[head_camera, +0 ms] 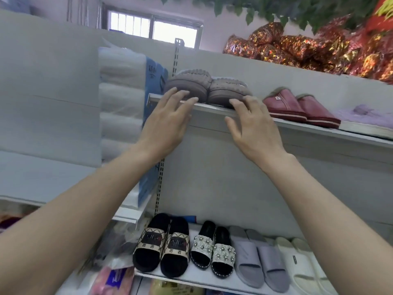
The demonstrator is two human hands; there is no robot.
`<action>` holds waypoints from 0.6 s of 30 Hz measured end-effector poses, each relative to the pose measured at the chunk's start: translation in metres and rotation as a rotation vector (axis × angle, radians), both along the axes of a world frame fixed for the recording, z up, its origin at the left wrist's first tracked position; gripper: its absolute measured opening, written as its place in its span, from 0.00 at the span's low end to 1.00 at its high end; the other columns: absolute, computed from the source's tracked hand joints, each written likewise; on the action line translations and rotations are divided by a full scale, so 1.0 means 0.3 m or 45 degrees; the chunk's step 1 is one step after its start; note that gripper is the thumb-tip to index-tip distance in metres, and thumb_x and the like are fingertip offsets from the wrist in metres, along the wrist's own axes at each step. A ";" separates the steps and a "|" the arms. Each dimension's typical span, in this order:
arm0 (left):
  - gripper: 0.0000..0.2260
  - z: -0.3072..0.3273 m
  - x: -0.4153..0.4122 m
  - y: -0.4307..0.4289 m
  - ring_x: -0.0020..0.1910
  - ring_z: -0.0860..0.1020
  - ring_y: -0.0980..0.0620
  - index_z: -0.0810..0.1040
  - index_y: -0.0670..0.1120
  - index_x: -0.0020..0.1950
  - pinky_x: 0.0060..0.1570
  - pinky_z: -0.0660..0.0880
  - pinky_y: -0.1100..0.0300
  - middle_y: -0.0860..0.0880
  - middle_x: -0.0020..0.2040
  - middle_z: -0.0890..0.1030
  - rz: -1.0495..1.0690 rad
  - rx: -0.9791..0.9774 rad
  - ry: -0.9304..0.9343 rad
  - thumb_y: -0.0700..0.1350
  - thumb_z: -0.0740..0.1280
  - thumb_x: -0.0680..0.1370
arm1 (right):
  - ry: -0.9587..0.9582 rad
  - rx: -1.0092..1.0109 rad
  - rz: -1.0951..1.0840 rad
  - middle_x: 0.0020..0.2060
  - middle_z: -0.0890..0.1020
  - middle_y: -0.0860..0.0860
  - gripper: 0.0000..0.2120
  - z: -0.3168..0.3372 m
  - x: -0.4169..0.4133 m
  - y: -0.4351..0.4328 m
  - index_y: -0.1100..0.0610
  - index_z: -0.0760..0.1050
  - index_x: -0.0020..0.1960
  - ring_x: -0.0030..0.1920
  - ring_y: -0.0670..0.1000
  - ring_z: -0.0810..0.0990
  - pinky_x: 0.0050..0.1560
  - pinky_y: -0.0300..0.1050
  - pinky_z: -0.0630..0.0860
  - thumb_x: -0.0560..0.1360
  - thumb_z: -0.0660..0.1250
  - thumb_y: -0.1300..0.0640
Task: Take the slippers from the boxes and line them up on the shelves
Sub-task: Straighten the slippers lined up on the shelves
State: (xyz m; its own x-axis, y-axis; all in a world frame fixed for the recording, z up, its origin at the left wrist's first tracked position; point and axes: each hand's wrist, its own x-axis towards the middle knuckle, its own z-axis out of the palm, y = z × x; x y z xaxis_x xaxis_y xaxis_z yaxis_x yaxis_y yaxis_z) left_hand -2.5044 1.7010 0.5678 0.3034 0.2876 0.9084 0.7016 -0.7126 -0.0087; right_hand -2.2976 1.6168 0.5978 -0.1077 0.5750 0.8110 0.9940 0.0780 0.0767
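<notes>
My left grip (168,122), my right grip (253,126): both released, fingers straight, touching taupe slippers (187,86) on upper shelf (297,125), 12 o'clock.

Brightness: bright, even, cool indoor light.
Source: daylight from the barred window (153,28), its panes blown out to white.
Shadows: soft and faint, under the upper shelf (297,126).
Glare: glints on the foil bundles (297,50).
Blur: left wall smeared; top right corner streaked.
Distortion: wide-angle bend, shelf lines tilt toward the edges.
Focus: lower slippers (212,252) sharpest.
</notes>
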 end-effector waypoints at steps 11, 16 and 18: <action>0.15 -0.748 -0.116 -0.247 0.64 0.71 0.45 0.75 0.43 0.66 0.65 0.67 0.55 0.44 0.63 0.74 -0.234 -0.490 -0.119 0.40 0.63 0.79 | 0.313 -0.236 0.062 0.63 0.76 0.57 0.18 -0.745 -0.083 -0.271 0.58 0.73 0.67 0.63 0.56 0.72 0.64 0.43 0.62 0.80 0.60 0.53; 0.19 -1.116 -0.149 -0.267 0.64 0.70 0.49 0.73 0.45 0.68 0.64 0.66 0.60 0.47 0.65 0.73 -0.138 -0.882 -0.039 0.41 0.67 0.77 | 0.403 -0.683 0.021 0.69 0.72 0.54 0.21 -1.143 -0.088 -0.252 0.54 0.68 0.72 0.68 0.55 0.70 0.67 0.51 0.70 0.80 0.59 0.49; 0.23 -1.240 -0.147 -0.245 0.66 0.69 0.48 0.70 0.44 0.70 0.65 0.68 0.54 0.46 0.66 0.71 -0.105 -0.993 0.042 0.42 0.69 0.76 | 0.411 -0.864 0.009 0.73 0.67 0.56 0.25 -1.267 -0.085 -0.213 0.52 0.63 0.76 0.72 0.57 0.67 0.70 0.53 0.68 0.81 0.60 0.49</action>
